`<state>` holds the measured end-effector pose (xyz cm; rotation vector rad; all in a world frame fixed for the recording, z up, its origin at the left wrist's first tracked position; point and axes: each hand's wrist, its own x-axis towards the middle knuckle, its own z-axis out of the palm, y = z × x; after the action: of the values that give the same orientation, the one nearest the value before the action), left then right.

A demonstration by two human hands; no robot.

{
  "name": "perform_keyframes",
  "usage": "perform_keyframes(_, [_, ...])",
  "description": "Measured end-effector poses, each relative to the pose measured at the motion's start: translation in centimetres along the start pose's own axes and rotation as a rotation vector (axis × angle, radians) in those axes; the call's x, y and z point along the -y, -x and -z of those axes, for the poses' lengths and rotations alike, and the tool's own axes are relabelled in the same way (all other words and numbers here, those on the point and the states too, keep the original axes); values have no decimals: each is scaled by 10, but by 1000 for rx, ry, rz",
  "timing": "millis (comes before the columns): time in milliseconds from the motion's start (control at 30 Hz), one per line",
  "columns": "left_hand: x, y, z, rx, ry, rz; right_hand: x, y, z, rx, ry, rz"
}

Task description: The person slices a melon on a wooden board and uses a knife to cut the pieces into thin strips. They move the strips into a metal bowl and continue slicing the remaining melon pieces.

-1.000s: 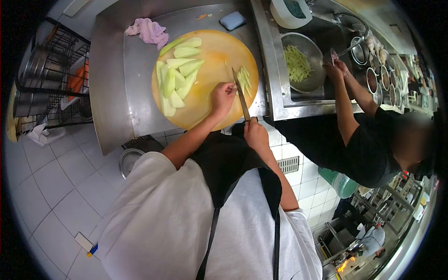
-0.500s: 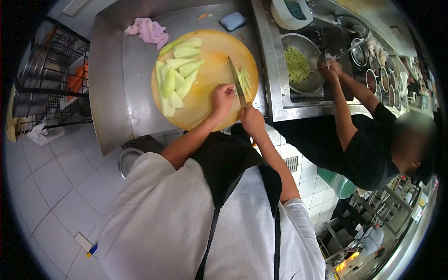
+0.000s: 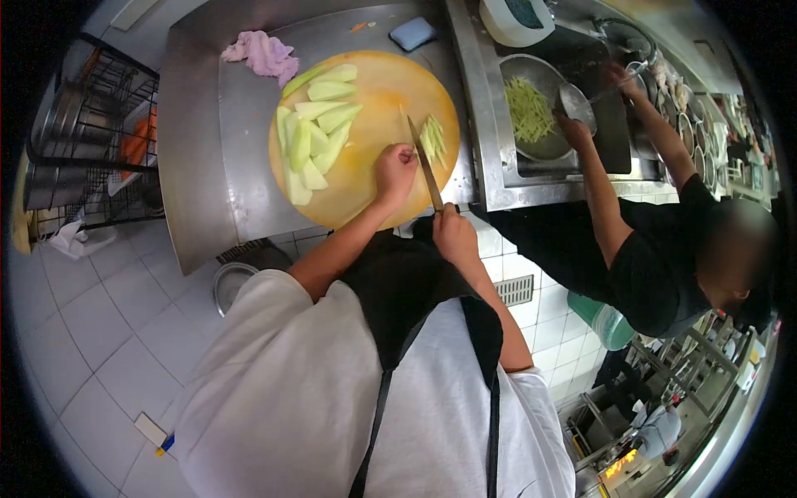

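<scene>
Currently, your right hand [image 3: 456,236]: clamped on the long steel knife [image 3: 426,164], its blade over the round yellow cutting board [image 3: 388,83].
Your left hand [image 3: 396,174]: fingers curled beside the blade; whether they grip anything, I cannot tell.
Thin pale-green strips [image 3: 432,138]: right of the blade.
Thick pale-green wedges [image 3: 336,121]: on the board's left.

The right hand [image 3: 456,232] partly hides the knife [image 3: 425,164] — anything within the left hand [image 3: 396,173] is too small to tell.
</scene>
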<state>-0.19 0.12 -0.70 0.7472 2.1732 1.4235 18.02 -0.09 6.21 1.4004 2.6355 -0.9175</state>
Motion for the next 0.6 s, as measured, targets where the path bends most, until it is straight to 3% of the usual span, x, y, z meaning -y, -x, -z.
perform_keyframes(600, [6,-1,4,65,-23,39,3,-38,-28,-4,18,-9])
